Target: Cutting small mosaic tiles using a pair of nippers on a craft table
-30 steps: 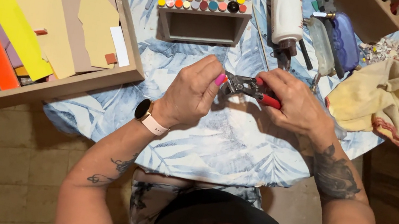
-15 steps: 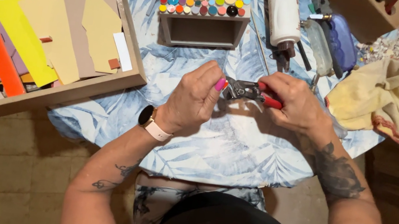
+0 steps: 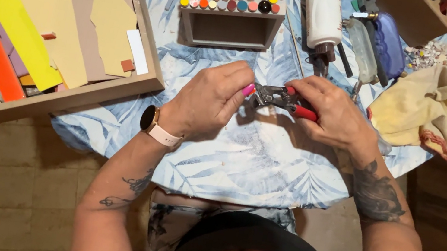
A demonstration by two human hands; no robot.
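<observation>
Right hand (image 3: pixel 332 115) is closed round the red-handled nippers (image 3: pixel 284 98), left hand (image 3: pixel 210 103) pinching a small pink piece (image 3: pixel 248 89) at their jaws, a nip needing steady alignment

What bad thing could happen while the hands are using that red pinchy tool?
The left hand has its fingertips right at the metal end of the nippers held by the right hand, so a finger might get pinched. A snipped bit could also fly off, perhaps toward the face above. The glue bottle lies close behind the hands, so an elbow move might knock it.
</observation>
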